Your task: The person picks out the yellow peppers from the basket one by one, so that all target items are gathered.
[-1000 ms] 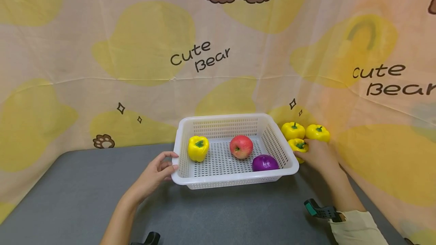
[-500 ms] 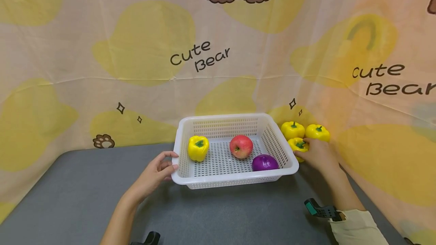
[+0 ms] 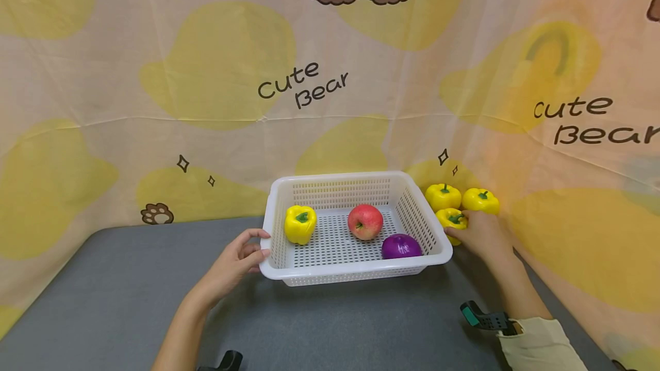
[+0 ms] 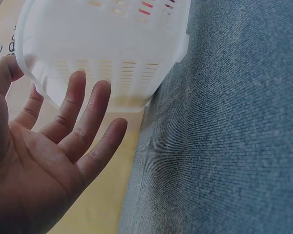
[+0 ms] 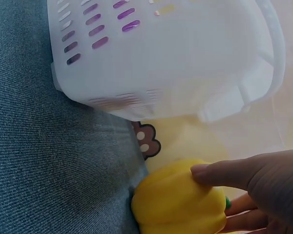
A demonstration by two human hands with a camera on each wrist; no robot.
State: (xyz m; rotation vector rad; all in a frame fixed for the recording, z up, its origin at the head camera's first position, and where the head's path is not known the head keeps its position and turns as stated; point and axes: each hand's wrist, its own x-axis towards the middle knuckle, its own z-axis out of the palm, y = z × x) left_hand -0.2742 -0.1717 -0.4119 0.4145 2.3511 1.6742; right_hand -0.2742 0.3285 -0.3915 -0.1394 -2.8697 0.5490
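A white plastic basket [image 3: 340,275] stands on the grey table, with a yellow bell pepper [image 3: 300,225], a red apple [image 3: 365,223] and a shiny purple onion-like vegetable [image 3: 401,247] inside. At its left end, my left hand [image 3: 242,259] holds the rim; the left wrist view shows the thumb and index finger at the rim, the other fingers spread below. Right of the basket, my right hand [image 3: 484,236] grips the nearest yellow bell pepper [image 5: 178,200]. In the right wrist view the thumb lies on its side and the fingers are partly hidden behind it.
Two more yellow bell peppers, a left one [image 3: 443,197] and a right one [image 3: 481,201], sit behind the gripped one, close to the cloth backdrop [image 3: 330,147]. Bare grey tabletop [image 3: 340,331] lies in front of the basket.
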